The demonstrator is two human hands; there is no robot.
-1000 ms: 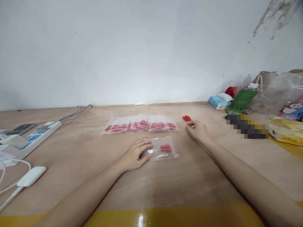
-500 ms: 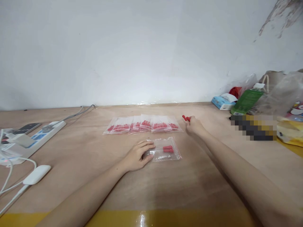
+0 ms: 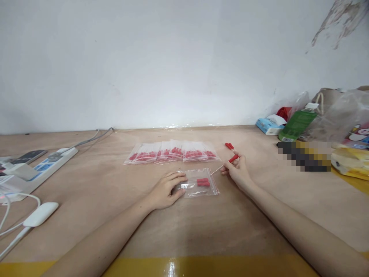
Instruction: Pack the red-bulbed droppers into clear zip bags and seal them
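Right hand (image 3: 238,172) holds red-tipped pin (image 3: 227,162), tip up-right

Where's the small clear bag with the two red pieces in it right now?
In the head view the small clear bag lies flat on the table near the centre, under the left hand's fingertips, just in front of the row of filled bags.

no legible text, labels or numbers anywhere

table (image 3: 86,184): matt wood | bag (image 3: 198,188): clear glossy plastic
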